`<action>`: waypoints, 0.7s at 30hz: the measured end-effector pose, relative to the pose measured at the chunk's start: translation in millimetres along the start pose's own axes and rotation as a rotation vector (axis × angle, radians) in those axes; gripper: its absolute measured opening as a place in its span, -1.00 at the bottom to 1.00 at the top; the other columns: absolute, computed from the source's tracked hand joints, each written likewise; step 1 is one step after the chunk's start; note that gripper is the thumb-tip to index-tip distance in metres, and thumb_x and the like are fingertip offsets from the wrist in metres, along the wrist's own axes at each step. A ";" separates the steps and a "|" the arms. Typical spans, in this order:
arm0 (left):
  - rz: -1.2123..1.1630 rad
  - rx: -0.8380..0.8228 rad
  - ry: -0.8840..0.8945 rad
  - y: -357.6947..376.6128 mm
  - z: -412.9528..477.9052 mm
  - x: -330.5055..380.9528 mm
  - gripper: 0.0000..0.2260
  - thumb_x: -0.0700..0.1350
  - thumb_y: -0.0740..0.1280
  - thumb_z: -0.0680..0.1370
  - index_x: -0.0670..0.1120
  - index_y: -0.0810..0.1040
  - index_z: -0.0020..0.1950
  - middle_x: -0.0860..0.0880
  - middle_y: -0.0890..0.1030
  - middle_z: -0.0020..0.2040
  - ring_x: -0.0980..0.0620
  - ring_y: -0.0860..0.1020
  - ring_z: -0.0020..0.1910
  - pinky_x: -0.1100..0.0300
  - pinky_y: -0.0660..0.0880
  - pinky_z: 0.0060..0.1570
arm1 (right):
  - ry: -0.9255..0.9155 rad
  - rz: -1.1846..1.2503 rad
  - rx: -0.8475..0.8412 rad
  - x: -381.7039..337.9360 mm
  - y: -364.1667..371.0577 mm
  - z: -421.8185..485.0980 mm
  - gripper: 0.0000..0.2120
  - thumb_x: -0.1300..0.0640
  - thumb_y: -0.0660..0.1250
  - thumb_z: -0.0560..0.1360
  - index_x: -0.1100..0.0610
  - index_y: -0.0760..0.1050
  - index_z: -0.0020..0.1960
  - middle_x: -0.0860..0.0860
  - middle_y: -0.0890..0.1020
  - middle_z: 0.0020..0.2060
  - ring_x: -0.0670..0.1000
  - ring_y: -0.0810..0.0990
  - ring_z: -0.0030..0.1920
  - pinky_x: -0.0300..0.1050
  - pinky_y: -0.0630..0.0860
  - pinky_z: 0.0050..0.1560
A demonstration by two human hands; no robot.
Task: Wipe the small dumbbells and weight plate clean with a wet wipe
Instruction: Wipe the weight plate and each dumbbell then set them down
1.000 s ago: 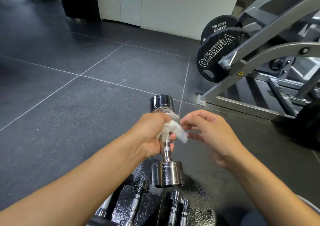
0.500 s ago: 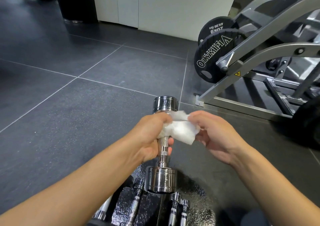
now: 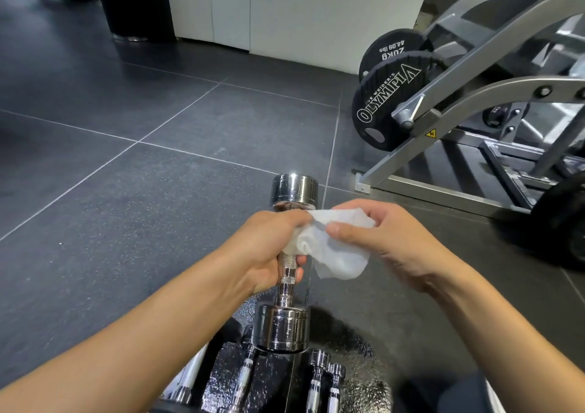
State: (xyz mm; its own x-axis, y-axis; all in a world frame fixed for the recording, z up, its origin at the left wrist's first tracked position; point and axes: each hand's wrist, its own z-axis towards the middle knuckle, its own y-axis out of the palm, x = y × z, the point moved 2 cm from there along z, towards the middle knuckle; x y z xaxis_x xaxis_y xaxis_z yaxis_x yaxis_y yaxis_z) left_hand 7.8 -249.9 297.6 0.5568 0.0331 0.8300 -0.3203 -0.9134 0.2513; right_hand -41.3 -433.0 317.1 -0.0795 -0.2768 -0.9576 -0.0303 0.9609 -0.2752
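The right hand, which a second ago hovered loose-fingered beside the wipe, has closed in and taken it: thumb and fingertips now pinch the white sheet at its upper edge, and the sheet has opened out from a small wad into a wider, hanging flap. The left hand has kept its grip throughout, fingers wrapped round the ridged handle of the chrome dumbbell, which stands nearly upright in the air above the floor. One corner of the wipe is still tucked between that hand and the handle. The dumbbell also sits a little higher and closer than before. This looks like a regrip of the wipe to get a fresh fold, probably ready to rub the handle or the top head next. Several smaller dumbbells lie below on a dark speckled patch; whether that patch is the weight plate cannot be told, so most of the wiping seems yet to come.
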 end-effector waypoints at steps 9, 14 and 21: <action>-0.015 -0.025 -0.076 -2.9 7.5 -4.8 -0.82 -0.08 0.47 0.57 -0.17 0.57 -0.01 -0.09 0.53 -0.31 0.01 0.45 -0.45 0.13 0.43 -0.36 | -0.071 -0.113 0.396 -7.9 -21.2 -0.2 -0.42 -0.21 0.37 0.58 0.27 0.43 -0.31 0.05 0.42 -0.39 -0.04 0.36 -0.37 -0.19 0.30 -0.34; -0.026 -0.018 -0.107 -4.5 8.3 -4.4 -0.71 -0.03 0.48 0.55 -0.04 0.47 -0.30 -0.04 0.50 -0.38 0.02 0.44 -0.47 0.16 0.42 -0.36 | -0.006 -0.510 0.336 1.1 -21.7 5.8 -0.41 -0.25 0.37 0.56 0.11 0.24 -0.41 0.01 0.22 -0.47 -0.06 0.16 -0.47 -0.20 0.12 -0.44; 0.027 -0.010 -0.095 -1.5 2.6 -2.6 -0.77 -0.04 0.48 0.54 -0.04 0.49 -0.20 -0.03 0.52 -0.36 0.02 0.46 -0.44 0.12 0.43 -0.31 | 0.174 -0.499 0.275 1.9 -16.9 7.0 -0.41 -0.33 0.18 0.61 0.16 0.30 -0.29 0.00 0.29 -0.51 0.00 0.24 -0.52 -0.10 0.23 -0.37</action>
State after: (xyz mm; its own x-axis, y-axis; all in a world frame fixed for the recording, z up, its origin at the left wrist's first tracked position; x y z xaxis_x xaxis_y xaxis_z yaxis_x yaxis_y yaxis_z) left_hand 8.8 -249.7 293.8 0.6175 -0.0308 0.7859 -0.3441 -0.9091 0.2348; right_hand -34.0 -449.7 319.4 -0.2853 -0.6701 -0.6853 0.1516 0.6745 -0.7226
